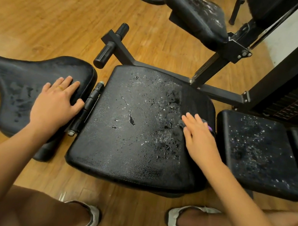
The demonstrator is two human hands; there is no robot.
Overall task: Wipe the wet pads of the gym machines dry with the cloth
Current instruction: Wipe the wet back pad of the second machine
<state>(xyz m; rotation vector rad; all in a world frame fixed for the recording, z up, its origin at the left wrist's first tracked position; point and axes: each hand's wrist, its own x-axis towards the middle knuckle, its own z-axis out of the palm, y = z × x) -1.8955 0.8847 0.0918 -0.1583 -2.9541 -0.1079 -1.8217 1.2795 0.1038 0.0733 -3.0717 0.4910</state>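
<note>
Black pad (pixel 133 122) beaded wet; right hand (pixel 198 136) presses cloth (pixel 209 127).

The left hand (pixel 56 102) lies palm down, fingers straight and spread; the right hand (pixel 198 138) lies palm down, fingers straight.

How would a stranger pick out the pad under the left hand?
Find the big square pad in the middle, covered with water drops. Just left of it, past a hinge, lies the curved pad. Only this one has a saddle-like outline, and the left hand rests flat on it.
</note>
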